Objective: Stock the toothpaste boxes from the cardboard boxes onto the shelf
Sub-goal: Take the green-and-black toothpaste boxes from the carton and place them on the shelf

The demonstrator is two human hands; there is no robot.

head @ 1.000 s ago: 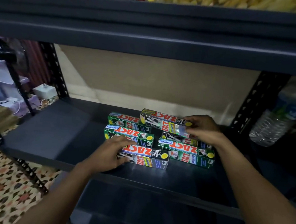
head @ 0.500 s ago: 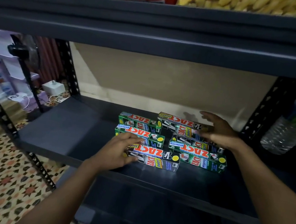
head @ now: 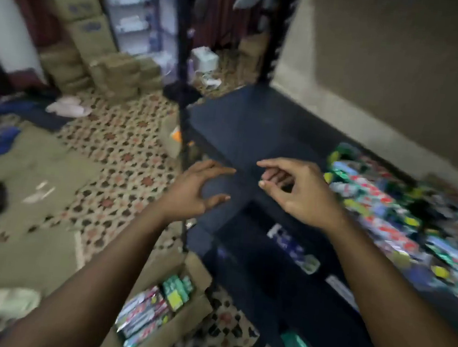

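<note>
Dark metal shelf [head: 244, 124] runs from the upper middle toward the right, and blurred toothpaste boxes [head: 388, 207] lie in rows on its right part. Both hands hover over the shelf's bare front corner, holding nothing. The left hand [head: 194, 192] has its fingers and thumb spread apart in a loose curve; the right hand [head: 296, 191] is loosely cupped, forefinger reaching toward the left hand, the two near but apart. Below the left forearm an open cardboard box [head: 178, 326] sits on the patterned floor [head: 123, 145] with more toothpaste boxes inside. Stacked brown cartons [head: 119, 74] stand farther back.
</note>
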